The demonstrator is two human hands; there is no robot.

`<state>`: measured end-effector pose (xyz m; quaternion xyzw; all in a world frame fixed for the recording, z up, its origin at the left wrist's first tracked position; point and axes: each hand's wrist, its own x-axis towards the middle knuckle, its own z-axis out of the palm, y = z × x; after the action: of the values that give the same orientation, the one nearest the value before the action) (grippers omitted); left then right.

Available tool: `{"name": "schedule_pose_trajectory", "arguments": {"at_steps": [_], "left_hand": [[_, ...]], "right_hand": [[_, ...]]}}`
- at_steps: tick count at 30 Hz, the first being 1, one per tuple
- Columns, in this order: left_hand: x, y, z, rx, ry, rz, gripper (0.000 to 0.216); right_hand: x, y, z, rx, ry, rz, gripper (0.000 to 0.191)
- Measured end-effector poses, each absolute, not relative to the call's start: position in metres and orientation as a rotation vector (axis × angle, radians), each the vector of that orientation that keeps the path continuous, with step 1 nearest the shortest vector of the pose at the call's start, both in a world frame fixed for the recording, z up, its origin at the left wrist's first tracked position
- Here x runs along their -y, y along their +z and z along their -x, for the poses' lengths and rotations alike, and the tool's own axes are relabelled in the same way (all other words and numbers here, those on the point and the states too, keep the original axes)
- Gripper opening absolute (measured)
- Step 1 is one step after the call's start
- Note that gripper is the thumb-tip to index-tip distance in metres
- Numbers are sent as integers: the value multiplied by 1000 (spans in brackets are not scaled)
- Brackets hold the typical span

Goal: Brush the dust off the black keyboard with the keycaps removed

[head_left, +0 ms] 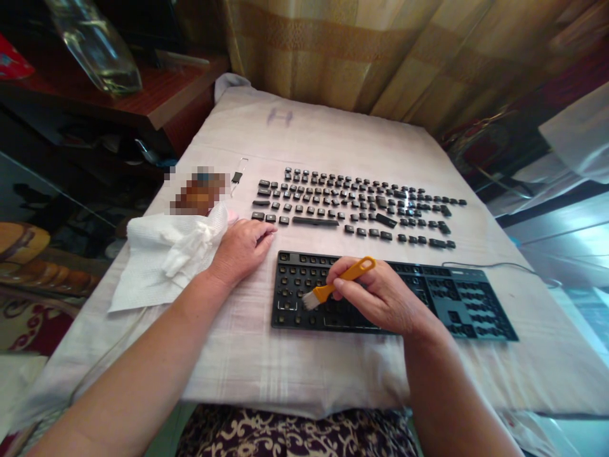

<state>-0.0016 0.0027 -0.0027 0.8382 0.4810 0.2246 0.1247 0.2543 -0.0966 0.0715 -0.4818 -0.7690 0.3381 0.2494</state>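
My right hand is closed around the yellow handle of a small brush. The brush's pale bristles touch the left part of a black keyboard base, whose key sockets show without caps at the left. My hand hides the middle of the base. Beside the keyboard's upper left corner, my left hand lies on the table, thumb and forefinger tips together; whatever they may hold is hidden. Beyond the keyboard, loose black keycaps lie in rows, with a long spacebar among them.
A crumpled white paper towel lies left of my left hand. Behind it are a blurred-out item and a wire tool with a black grip. A cable trails right. A glass bottle stands on a wooden cabinet, left.
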Motion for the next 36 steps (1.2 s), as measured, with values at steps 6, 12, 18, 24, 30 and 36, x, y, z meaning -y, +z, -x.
{"name": "schedule_pose_trajectory", "arguments": {"at_steps": [6,12,18,24,30,36], "left_hand": [[-1,-1,1,-1399,649,-2436,26],[-1,-2,2,-1395,671,-2429,26],[-1,-1,1,-1394,673,-2432,27],[-1,-1,1,-1385,682,-2425,27],[0,0,1,-1396,674,-2424,27],[0,-1,1,-1404,648,-2423,27]], "right_hand": [[98,70,-260,1986,918,1275,18],[96,59,-248,1951,949,1190,17],[96,57,-241,1998,965,1175,18],[97,61,-248,2010,1012,1231,17],[100,64,-261,1981,1049,1298,18],[99,67,-257,1947,890,1231,17]]}}
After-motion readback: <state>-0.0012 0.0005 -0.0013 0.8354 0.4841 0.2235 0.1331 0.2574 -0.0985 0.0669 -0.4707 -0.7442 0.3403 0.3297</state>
